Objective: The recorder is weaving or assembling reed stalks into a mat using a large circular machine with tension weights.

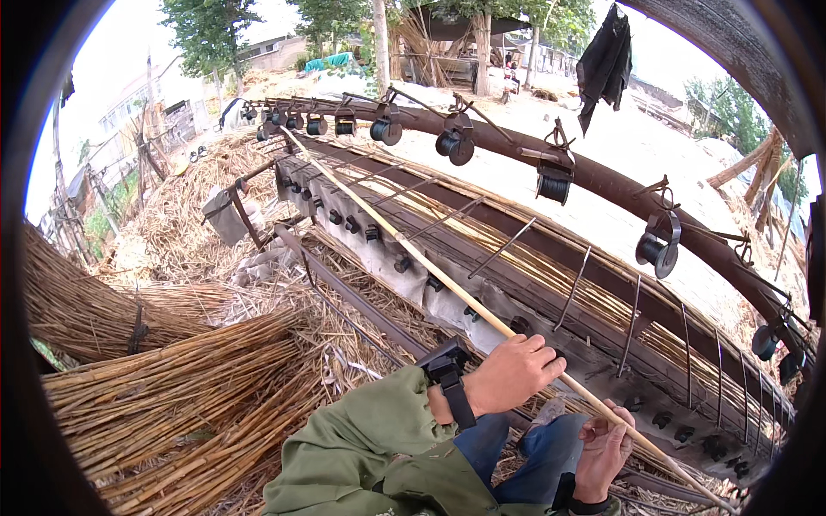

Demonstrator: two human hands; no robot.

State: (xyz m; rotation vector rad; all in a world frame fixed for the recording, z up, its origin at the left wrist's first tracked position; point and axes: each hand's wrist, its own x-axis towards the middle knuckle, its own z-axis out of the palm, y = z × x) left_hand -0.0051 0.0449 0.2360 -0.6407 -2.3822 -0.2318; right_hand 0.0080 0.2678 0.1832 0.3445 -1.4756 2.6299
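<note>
A long pale reed stalk [447, 284] runs slantwise from the far end of a brown metal frame [404, 185] down to the lower right. My left hand [516, 373] is wrapped round the stalk, with a black strapped device on its wrist. Farther down, my right hand [605, 449] grips the same stalk between thumb and fingers. Under the stalk lies a grey strip [551, 344] with a row of small black knobs. Beyond it, many straight reeds [594, 284] lie lengthwise in the frame among upright metal rods.
Several wire spools [454, 148] hang from a curved brown pipe [594, 176] along the frame's far side. Bundled reeds [172, 396] lie at my left, and loose straw [198, 206] covers the ground. A dark cloth [604, 64] hangs at upper right; trees [206, 30] stand behind.
</note>
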